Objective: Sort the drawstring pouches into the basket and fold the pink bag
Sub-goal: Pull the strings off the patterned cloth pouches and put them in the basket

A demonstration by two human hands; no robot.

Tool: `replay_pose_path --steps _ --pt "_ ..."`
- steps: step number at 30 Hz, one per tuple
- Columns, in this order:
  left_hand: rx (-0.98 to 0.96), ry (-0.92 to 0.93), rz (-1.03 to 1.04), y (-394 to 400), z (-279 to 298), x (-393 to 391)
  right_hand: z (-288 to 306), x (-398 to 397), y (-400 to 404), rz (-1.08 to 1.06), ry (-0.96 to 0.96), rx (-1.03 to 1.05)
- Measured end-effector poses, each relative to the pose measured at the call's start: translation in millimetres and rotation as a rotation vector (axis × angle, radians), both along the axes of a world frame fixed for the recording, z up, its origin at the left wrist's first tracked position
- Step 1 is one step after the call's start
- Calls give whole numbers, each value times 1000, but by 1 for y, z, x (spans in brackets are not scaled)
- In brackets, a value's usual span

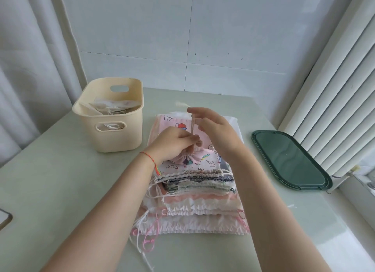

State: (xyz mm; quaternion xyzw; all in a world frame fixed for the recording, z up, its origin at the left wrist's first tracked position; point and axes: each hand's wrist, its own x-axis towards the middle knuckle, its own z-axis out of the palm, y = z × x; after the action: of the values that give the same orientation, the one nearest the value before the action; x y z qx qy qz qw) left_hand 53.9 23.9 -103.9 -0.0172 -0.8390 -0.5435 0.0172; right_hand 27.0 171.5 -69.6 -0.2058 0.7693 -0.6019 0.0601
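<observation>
A stack of drawstring pouches point(194, 202) lies in the middle of the table, gathered edges toward me. On top sits a pink cartoon-print pouch point(203, 160) with its mouth cinched. My left hand point(172, 144) pinches that gathered neck. My right hand point(215, 127) pulls the pouch's beige cord point(193, 125) up and away, the cord running taut between both hands. A cream basket point(113, 129) stands at the left rear with several white pouches inside.
A dark green oval lid point(290, 160) lies at the right near a white radiator. Loose pink and white strings point(146, 241) trail off the stack toward me. A curtain hangs at the left, and a dark object shows at the left edge.
</observation>
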Motion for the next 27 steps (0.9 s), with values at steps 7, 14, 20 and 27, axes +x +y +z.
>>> replay_pose_path --steps 7,14,20,27 --pt "199 -96 55 -6 4 4 -11 -4 -8 -102 96 221" --pt "230 -18 136 -16 3 2 -9 -8 0 -78 225 528" --pt "368 -69 137 -22 -4 -2 -8 -6 -1 25 166 527" --pt "338 -65 119 -19 1 0 -7 -10 2 -93 317 443"
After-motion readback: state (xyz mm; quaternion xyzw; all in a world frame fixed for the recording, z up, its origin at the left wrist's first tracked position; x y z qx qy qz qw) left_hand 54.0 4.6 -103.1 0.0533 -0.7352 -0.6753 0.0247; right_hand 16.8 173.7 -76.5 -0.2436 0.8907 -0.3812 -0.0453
